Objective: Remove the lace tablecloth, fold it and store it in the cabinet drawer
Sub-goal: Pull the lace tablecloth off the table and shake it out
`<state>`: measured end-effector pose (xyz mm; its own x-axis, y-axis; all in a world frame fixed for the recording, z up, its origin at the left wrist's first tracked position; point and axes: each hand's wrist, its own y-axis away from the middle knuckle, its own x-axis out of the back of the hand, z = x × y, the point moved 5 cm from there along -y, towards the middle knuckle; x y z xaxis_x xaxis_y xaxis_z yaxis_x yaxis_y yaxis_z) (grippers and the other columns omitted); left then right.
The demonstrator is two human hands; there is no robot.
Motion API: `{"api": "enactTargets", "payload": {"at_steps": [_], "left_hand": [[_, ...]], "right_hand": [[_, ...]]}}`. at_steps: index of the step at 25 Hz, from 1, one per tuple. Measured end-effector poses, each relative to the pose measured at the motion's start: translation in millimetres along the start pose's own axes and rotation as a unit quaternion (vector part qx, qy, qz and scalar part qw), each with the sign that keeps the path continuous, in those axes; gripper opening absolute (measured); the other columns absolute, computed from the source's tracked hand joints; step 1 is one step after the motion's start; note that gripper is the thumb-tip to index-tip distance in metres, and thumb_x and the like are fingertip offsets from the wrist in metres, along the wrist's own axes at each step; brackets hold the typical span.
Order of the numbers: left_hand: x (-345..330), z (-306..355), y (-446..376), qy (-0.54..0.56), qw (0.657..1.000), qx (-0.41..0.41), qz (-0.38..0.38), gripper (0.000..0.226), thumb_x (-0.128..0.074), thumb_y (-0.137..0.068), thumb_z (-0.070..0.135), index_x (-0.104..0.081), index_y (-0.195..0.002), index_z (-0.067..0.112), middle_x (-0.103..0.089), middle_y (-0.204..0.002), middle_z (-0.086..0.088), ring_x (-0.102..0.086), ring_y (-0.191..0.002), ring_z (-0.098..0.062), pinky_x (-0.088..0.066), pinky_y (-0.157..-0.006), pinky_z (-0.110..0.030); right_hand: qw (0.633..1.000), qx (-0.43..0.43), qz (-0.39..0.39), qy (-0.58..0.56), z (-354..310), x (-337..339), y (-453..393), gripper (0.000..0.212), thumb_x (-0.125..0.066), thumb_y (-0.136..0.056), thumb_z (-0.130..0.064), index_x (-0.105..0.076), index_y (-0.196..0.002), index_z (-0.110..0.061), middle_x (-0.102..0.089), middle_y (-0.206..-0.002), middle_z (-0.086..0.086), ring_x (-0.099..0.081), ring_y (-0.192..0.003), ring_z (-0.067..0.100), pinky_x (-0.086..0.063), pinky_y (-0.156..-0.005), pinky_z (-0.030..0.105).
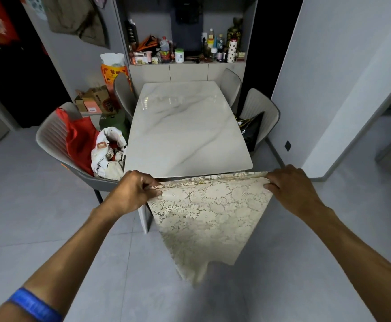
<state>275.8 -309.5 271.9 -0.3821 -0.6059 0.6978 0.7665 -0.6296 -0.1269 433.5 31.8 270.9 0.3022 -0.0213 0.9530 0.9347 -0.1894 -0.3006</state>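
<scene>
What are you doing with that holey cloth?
A person's left hand and right hand each pinch a top corner of the cream lace tablecloth, holding it up in front of the white marble-look table. The cloth is off the tabletop, hangs doubled over, and is not yet fully folded.

Table (pixel 187 126) frame centre, cabinet (pixel 186 73) behind it, chairs either side, tablecloth (pixel 209 219) hanging below its near edge between both hands.
</scene>
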Motion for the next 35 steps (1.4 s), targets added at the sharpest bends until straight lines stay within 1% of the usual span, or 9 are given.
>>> {"api": "enactTargets", "payload": {"at_steps": [7, 9, 12, 17, 20, 22, 27, 30, 35], "left_hand": [[11.8, -24.9, 0.7, 0.318, 0.938, 0.078, 0.117, 0.018, -0.081, -0.062, 0.008, -0.082, -0.075, 0.021, -0.079, -0.078, 0.002, -0.074, -0.075, -0.01, -0.057, -0.069, -0.016], [12.5, -22.9, -0.6, 0.322, 0.94, 0.054, 0.101, 0.019, -0.081, -0.064, 0.012, -0.081, -0.081, 0.02, -0.08, -0.082, 0.001, -0.074, -0.077, -0.01, -0.057, -0.07, -0.016], [13.9, -23.3, -2.2, 0.382, 0.915, 0.03, 0.126, 0.026, -0.08, -0.066, 0.009, -0.079, -0.09, 0.018, -0.079, -0.08, 0.002, -0.074, -0.077, -0.011, -0.059, -0.073, -0.021], [4.2, -29.2, 7.1, 0.427, 0.891, 0.049, 0.145, 0.038, -0.073, -0.074, -0.008, -0.067, -0.093, 0.025, -0.079, -0.076, -0.003, -0.074, -0.073, -0.016, -0.061, -0.071, -0.028], [-7.0, -3.9, 5.1, 0.385, 0.915, 0.03, 0.115, 0.038, -0.072, -0.079, -0.01, -0.065, -0.092, 0.025, -0.054, -0.047, 0.008, -0.048, -0.049, -0.009, -0.046, -0.06, -0.026], [-22.1, 28.6, -0.2, 0.365, 0.928, -0.005, 0.071, 0.035, -0.074, -0.079, -0.009, -0.063, -0.093, 0.021, -0.038, -0.043, 0.012, -0.029, -0.045, -0.006, -0.032, -0.049, -0.021], [-33.9, 83.6, -1.9, 0.425, 0.901, -0.043, 0.075, 0.036, -0.075, -0.078, -0.008, -0.059, -0.101, 0.016, -0.067, -0.068, -0.006, -0.047, -0.057, -0.021, -0.042, -0.055, -0.029], [-38.2, 53.0, 21.7, 0.317, 0.947, -0.037, 0.021, 0.051, -0.081, -0.074, 0.003, -0.06, -0.114, 0.027, -0.072, -0.1, 0.0, -0.066, -0.093, -0.015, -0.054, -0.084, -0.027], [-85.5, -52.3, 96.5, 0.093, 0.982, 0.143, 0.077, 0.027, -0.068, -0.082, 0.008, -0.067, -0.083, 0.035, -0.071, -0.078, 0.01, -0.067, -0.075, -0.011, -0.056, -0.068, -0.035]], "right_hand": [[0.976, 0.055, 0.014, -0.209, 9.6, 24.9, -6.9, 0.016, -0.089, -0.067, -0.019, -0.075, -0.072, -0.012, -0.06, -0.115, -0.002, -0.042, -0.105, 0.006, -0.036, -0.093, 0.021], [0.96, -0.043, -0.02, -0.278, 21.7, 19.0, -8.0, 0.021, -0.089, -0.066, -0.02, -0.07, -0.069, -0.011, -0.066, -0.095, -0.008, -0.054, -0.086, 0.006, -0.038, -0.075, 0.002], [0.915, -0.16, -0.023, -0.37, 31.4, 5.7, -4.9, 0.022, -0.086, -0.071, -0.014, -0.065, -0.07, -0.007, -0.056, -0.062, -0.005, -0.049, -0.053, 0.0, -0.037, -0.048, 0.008], [0.853, -0.2, -0.012, -0.481, 23.0, 10.5, -1.2, 0.032, -0.079, -0.075, -0.002, -0.053, -0.084, -0.017, -0.057, -0.067, -0.015, -0.051, -0.062, 0.004, -0.041, -0.056, 0.02], [0.979, -0.124, 0.012, -0.163, 0.5, 33.6, -8.1, 0.062, -0.078, -0.071, -0.024, -0.047, -0.124, -0.026, -0.062, -0.109, 0.0, -0.057, -0.105, 0.026, -0.042, -0.086, 0.037], [0.996, 0.017, 0.023, -0.087, -50.7, 42.7, -17.6, 0.088, -0.078, -0.063, -0.05, -0.037, -0.139, -0.032, -0.058, -0.129, -0.002, -0.051, -0.121, 0.023, -0.038, -0.101, 0.044], [0.887, 0.026, -0.092, -0.452, -134.4, 21.5, -26.4, 0.015, -0.071, -0.084, -0.037, -0.066, -0.087, -0.023, -0.065, -0.071, -0.011, -0.056, -0.064, 0.006, -0.046, -0.06, 0.03], [0.847, -0.009, -0.05, -0.529, -127.4, 20.5, -27.9, 0.014, -0.071, -0.087, -0.03, -0.069, -0.084, -0.016, -0.069, -0.073, 0.0, -0.062, -0.065, 0.014, -0.046, -0.059, 0.032], [0.837, -0.024, 0.061, -0.543, -122.9, 60.7, -40.1, 0.009, -0.077, -0.08, -0.027, -0.074, -0.08, -0.019, -0.069, -0.066, 0.004, -0.055, -0.057, 0.006, -0.043, -0.05, 0.019]]}}
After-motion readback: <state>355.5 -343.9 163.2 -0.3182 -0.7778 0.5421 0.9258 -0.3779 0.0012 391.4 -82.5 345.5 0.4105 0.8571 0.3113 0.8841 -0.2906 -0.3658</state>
